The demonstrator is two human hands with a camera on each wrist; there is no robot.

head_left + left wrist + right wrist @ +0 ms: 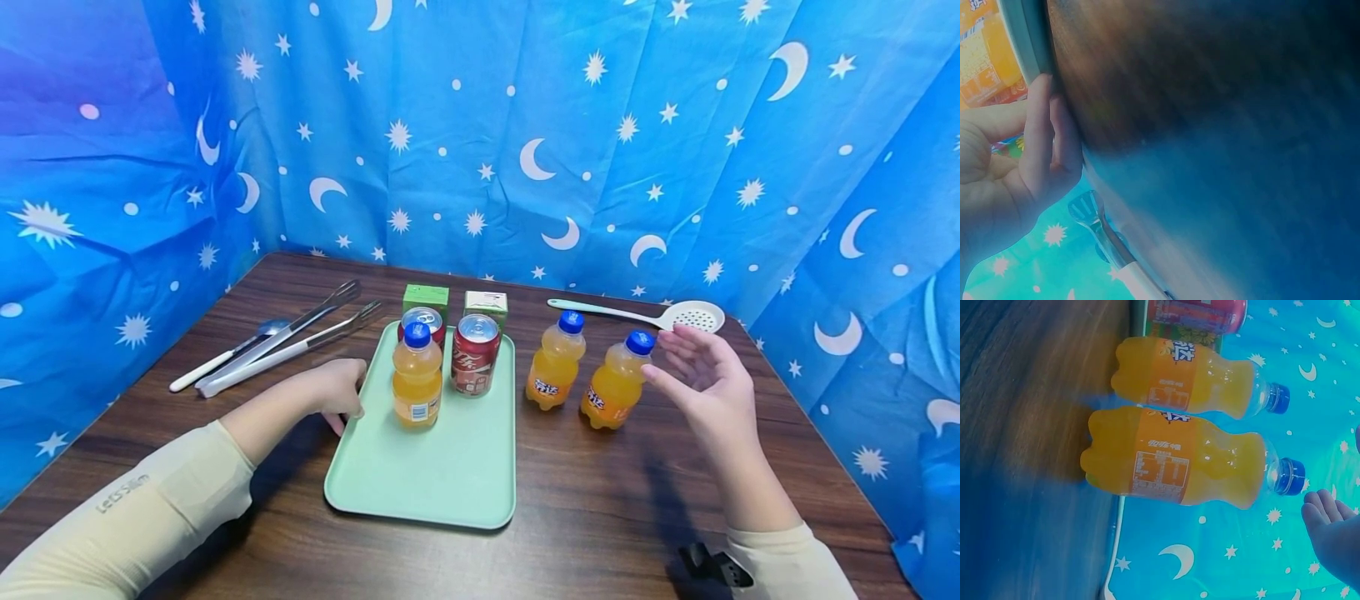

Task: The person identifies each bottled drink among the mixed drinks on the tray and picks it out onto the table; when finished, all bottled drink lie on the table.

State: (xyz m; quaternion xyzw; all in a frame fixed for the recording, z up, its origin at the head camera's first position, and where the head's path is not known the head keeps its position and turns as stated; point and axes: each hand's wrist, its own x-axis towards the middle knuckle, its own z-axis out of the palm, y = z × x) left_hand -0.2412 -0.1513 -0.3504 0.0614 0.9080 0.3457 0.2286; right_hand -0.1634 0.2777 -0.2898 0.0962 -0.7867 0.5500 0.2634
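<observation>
My left hand grips the left rim of a pale green tray, its fingers bent at the edge. On the tray stand an orange soda bottle with a blue cap, a red soda can, and another can partly hidden behind the bottle. To the right of the tray, two more orange soda bottles stand upright on the table. My right hand is beside the nearer one, fingers spread and relaxed, holding nothing. The right wrist view shows its fingertips apart from that bottle's cap.
Two small cartons, one green and one white-topped, stand at the tray's far end. Metal tongs and a white-handled utensil lie at the left. A white slotted ladle lies at the back right, before a blue curtain.
</observation>
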